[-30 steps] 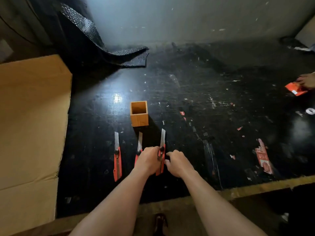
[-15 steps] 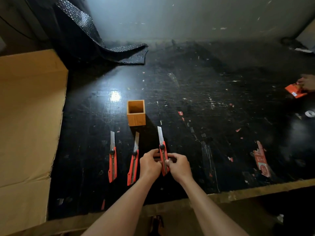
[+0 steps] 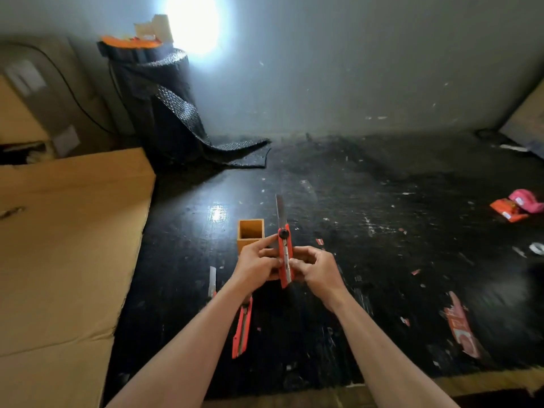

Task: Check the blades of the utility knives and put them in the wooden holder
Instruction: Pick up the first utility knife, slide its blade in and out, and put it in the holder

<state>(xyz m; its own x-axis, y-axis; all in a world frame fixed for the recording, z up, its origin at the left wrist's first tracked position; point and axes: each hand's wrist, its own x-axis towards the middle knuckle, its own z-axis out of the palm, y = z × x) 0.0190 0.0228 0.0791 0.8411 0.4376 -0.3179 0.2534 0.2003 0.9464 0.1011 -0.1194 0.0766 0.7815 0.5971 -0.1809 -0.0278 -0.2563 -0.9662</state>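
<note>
Both hands pinch one utility knife [image 3: 285, 254] upright, left hand [image 3: 259, 265] and right hand [image 3: 316, 267] clamped on its red handle, blade out, just beside the wooden holder [image 3: 250, 234]. I worry my fingertips could slip onto that exposed edge.

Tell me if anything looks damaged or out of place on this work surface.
The black work surface is badly scuffed and littered with torn red label scraps and white flecks. The knife in both hands has its blade fully extended, as do the ones lying nearby. The wooden holder stands upright and looks empty.
</note>
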